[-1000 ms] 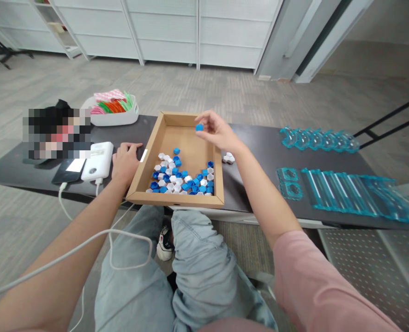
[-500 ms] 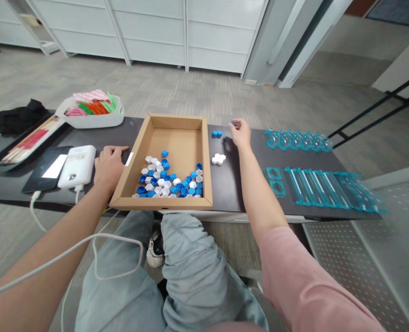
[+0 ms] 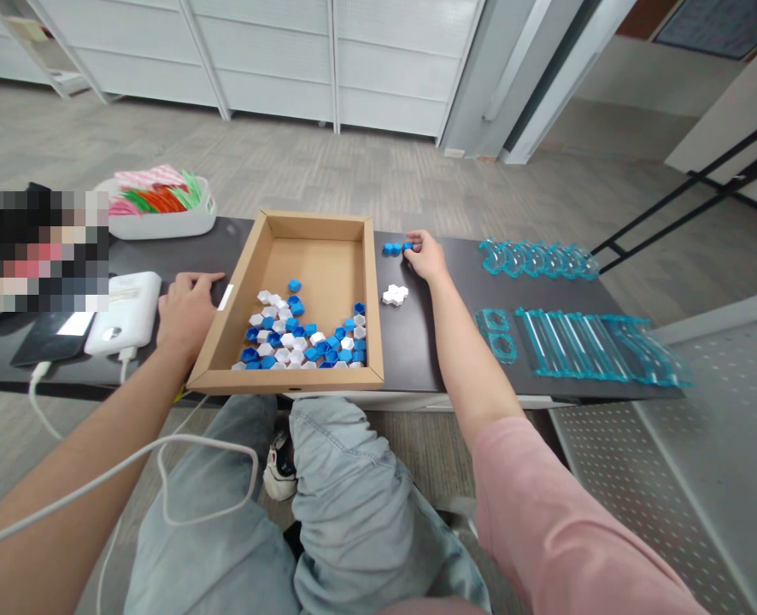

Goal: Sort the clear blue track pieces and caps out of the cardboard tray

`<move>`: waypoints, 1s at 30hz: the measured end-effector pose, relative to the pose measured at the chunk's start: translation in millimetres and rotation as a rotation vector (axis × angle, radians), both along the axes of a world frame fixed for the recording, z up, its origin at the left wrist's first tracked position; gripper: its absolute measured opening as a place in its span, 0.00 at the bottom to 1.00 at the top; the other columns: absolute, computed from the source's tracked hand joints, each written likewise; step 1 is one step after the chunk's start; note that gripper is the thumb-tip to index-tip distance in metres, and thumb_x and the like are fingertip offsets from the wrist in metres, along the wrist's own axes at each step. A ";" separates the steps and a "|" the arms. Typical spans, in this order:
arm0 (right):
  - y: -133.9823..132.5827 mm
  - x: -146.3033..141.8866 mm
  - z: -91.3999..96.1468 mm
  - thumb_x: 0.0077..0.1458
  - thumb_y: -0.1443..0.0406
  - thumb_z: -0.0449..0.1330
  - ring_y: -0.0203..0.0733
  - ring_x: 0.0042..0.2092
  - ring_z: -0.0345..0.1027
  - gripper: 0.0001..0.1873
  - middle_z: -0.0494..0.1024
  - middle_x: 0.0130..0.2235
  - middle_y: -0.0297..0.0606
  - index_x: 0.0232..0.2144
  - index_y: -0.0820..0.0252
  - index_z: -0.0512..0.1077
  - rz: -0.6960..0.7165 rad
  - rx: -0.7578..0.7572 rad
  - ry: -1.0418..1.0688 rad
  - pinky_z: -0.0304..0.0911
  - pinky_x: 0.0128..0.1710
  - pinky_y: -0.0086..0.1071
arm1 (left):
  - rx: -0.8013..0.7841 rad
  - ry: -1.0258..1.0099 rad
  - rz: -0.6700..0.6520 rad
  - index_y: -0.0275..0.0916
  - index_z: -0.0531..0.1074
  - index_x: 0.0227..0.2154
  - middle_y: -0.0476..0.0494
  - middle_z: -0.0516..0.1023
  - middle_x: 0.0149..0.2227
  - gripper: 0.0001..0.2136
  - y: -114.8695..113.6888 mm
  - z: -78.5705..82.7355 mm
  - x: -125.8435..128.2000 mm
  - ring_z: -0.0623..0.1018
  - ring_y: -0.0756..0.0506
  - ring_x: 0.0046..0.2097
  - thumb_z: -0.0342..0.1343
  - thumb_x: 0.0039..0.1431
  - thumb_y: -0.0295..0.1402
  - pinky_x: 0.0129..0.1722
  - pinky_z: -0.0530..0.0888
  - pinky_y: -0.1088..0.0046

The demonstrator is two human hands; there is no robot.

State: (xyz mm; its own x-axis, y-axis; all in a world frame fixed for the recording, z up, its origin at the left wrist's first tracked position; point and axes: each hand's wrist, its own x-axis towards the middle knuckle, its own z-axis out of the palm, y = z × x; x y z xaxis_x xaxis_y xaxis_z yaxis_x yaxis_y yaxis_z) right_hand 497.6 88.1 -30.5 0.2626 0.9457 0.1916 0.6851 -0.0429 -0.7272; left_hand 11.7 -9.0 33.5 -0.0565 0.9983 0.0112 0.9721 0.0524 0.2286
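My right hand (image 3: 427,255) pinches a blue hexagonal piece (image 3: 407,247) at the tabletop, right beside two blue hexagonal pieces (image 3: 392,249) in a row. Closer to me lies a small cluster of white hexagonal pieces (image 3: 395,295). A shallow cardboard box (image 3: 374,299) stands between my hands, with many loose blue and white hexagonal pieces (image 3: 289,343) gathered at its near end. My left hand (image 3: 190,312) rests on the table against the box's left side, fingers stretched out and holding nothing.
Clear teal-edged plastic parts (image 3: 600,346) lie on the right of the dark table (image 3: 443,333). To the left are a white power bank (image 3: 124,313), a phone (image 3: 51,337) and a white bin (image 3: 167,224) of colourful strips. A white cable (image 3: 192,438) crosses above my left forearm.
My right hand has moved left and down, bringing its blue piece beside the two blue ones. My left hand stays by the box. The whole view has shifted slightly.
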 end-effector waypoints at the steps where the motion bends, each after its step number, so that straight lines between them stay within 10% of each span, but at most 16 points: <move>1: 0.3 0.1 -0.9 0.58 0.71 0.66 0.50 0.53 0.86 0.26 0.91 0.59 0.40 0.58 0.53 0.80 0.009 0.007 0.006 0.75 0.68 0.51 | 0.004 -0.006 -0.001 0.31 0.71 0.79 0.17 0.69 0.74 0.37 -0.2 -0.3 0.0 0.71 0.20 0.74 0.52 0.76 0.50 0.76 0.68 0.36; 30: -0.8 -0.4 -1.8 0.58 0.67 0.68 0.48 0.53 0.86 0.23 0.91 0.58 0.38 0.56 0.51 0.81 0.057 -0.003 0.052 0.77 0.68 0.51 | 0.017 0.006 -0.008 0.35 0.72 0.78 0.20 0.71 0.73 0.33 4.8 -9.4 -7.4 0.71 0.24 0.74 0.52 0.76 0.43 0.76 0.68 0.38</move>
